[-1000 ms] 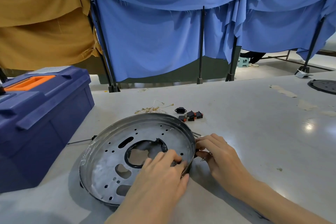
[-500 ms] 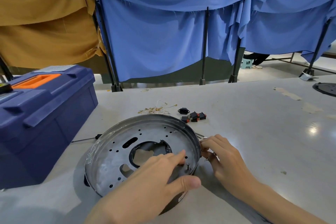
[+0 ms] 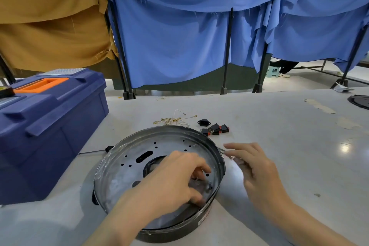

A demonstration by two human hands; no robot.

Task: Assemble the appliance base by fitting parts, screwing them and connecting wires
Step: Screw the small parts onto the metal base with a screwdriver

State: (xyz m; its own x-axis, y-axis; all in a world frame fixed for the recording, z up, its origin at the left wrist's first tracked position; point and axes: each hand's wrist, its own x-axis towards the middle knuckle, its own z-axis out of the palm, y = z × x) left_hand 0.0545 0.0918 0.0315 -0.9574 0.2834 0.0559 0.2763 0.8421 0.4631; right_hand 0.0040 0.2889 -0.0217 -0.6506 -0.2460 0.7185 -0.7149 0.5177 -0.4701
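Observation:
The round metal appliance base (image 3: 127, 158) lies open side up on the table, with holes punched in its floor and a black ring at the middle. My left hand (image 3: 175, 181) reaches into its right half, fingers curled down over the floor and thumb near the front rim. A small screw (image 3: 209, 183) stands just beside the fingertips. What the fingers hold, if anything, is hidden. My right hand (image 3: 253, 168) is outside the base on the right, fingers straight and slightly spread, holding nothing.
A blue toolbox (image 3: 46, 126) with an orange handle fills the left side. Behind the base lie thin terminal wires (image 3: 173, 120), a black socket (image 3: 202, 122) and red-and-black rocker switches (image 3: 215, 129). A screwdriver (image 3: 95, 151) lies left of the base. A black disc (image 3: 359, 101) sits far right.
My left hand has moved from the rim into the base and curled its fingers. My right hand has come off the rim and opened beside it.

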